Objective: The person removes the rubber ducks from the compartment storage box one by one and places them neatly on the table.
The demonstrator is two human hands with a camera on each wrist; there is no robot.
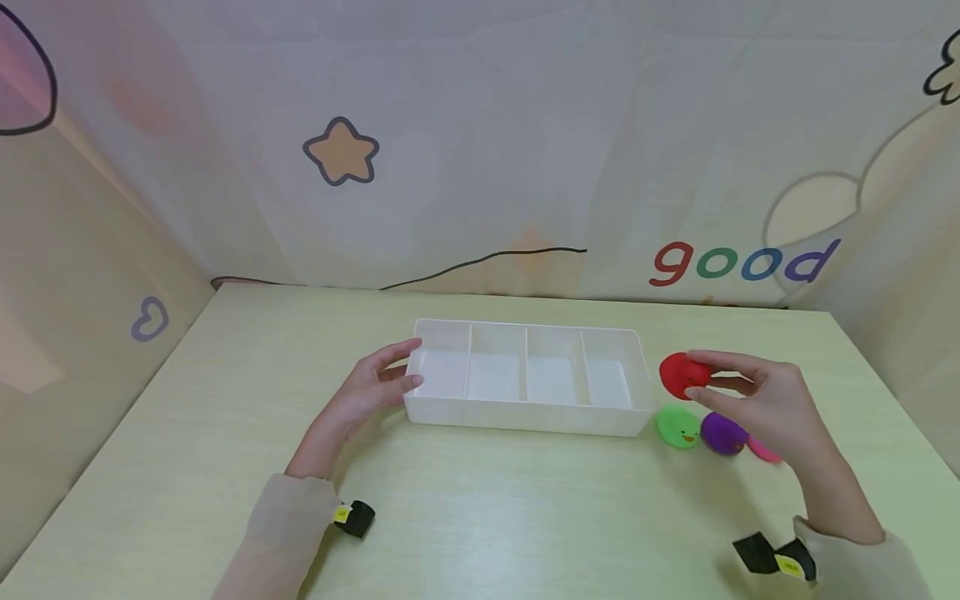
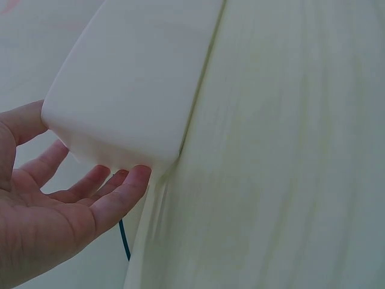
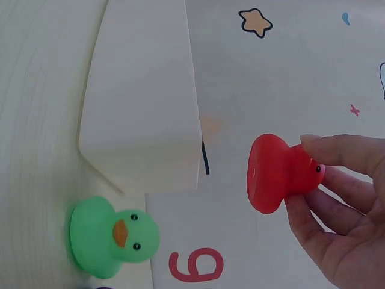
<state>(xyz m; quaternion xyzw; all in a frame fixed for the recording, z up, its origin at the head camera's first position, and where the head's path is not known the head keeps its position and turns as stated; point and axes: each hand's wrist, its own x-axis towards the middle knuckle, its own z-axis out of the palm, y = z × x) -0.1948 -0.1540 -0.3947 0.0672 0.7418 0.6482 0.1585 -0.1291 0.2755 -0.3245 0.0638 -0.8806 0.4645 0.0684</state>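
Note:
A white four-compartment tray (image 1: 528,417) sits on the table. My left hand (image 1: 378,379) holds its left end, thumb at the rim near the front corner and fingers along the end wall (image 2: 114,150). Beyond the tray's right end, my right hand (image 1: 765,400) pinches a red toy duck (image 1: 678,375) by its head between thumb and fingers, raised over the table. The right wrist view shows the red duck (image 3: 271,174) tipped sideways, its base toward the tray. A green toy duck (image 1: 678,427) rests by the tray's front right corner.
To the right of the green duck lie a purple toy (image 1: 723,434) and a pink toy (image 1: 765,451), the pink one partly behind my right hand. A printed cloth backdrop (image 1: 480,167) rises along the table's far edge, with more cloth at both sides.

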